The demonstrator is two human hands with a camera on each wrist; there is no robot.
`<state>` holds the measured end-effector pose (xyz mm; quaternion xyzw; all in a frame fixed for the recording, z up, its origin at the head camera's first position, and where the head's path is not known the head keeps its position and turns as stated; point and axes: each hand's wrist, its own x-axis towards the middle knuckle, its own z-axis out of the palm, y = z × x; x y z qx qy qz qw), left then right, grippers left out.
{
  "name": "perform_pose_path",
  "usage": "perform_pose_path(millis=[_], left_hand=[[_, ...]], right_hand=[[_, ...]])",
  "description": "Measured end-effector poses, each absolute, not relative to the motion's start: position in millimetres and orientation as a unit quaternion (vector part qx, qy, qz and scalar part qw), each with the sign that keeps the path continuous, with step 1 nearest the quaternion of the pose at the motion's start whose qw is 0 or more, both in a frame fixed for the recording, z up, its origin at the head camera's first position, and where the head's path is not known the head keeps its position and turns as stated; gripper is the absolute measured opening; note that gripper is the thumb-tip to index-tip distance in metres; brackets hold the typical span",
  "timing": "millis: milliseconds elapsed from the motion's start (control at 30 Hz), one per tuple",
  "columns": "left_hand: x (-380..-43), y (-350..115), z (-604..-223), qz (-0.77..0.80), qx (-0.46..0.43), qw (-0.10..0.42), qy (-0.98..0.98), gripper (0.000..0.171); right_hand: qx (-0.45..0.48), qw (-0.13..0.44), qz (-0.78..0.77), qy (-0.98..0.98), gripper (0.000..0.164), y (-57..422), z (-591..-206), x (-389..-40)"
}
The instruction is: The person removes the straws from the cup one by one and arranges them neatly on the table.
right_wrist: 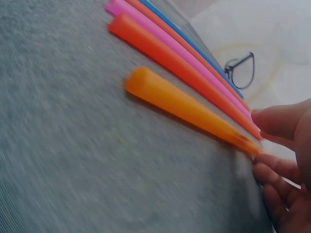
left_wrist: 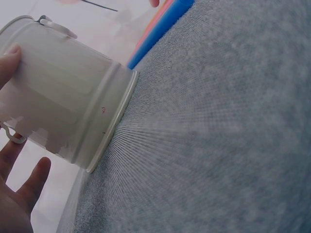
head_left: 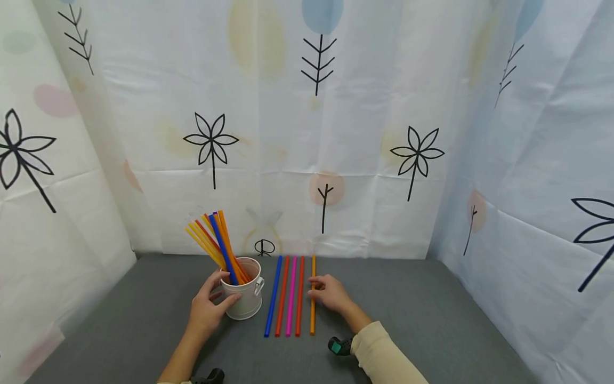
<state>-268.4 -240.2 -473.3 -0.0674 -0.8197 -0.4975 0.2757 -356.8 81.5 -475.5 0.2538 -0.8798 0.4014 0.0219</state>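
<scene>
A small white bucket (head_left: 243, 303) stands on the table at left, holding several yellow, orange, red and blue straws (head_left: 221, 242). My left hand (head_left: 207, 305) grips the bucket from its left side, thumb across the front. In the left wrist view the thumb (left_wrist: 8, 64) lies against the bucket's wall. My right hand (head_left: 331, 293) is at the orange straw (head_left: 313, 317), which lies flat at the right end of a row. In the right wrist view, thumb and fingers are spread apart around that straw's far part, fingertips right at it.
Left of the orange straw, side by side, lie a red straw (head_left: 299, 306), a magenta straw (head_left: 290, 304), another red straw (head_left: 282, 304) and a blue straw (head_left: 272, 304). A grey cloth (head_left: 408, 304) covers the table. Patterned white curtains (head_left: 288, 133) enclose it at the back and sides.
</scene>
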Motion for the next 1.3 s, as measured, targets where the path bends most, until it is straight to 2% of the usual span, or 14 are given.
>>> perform_pose_path(millis=[400, 600, 1300], left_hand=[[-267.7, -240.2, -475.1, -0.495, -0.062, 0.283, -0.819, 0.051], [-267.2, -239.5, -475.7, -0.498, -0.062, 0.282, -0.818, 0.051], [-267.6, -239.9, -472.4, -0.498, -0.074, 0.286, -0.816, 0.051]], right_hand=[[0.331, -0.038, 0.387, -0.86, 0.046, 97.9, -473.4, -361.3], [0.331, -0.071, 0.361, -0.869, 0.049, 98.3, -470.9, -361.7], [0.343, -0.046, 0.314, -0.884, 0.051, 93.7, -469.2, -359.4]])
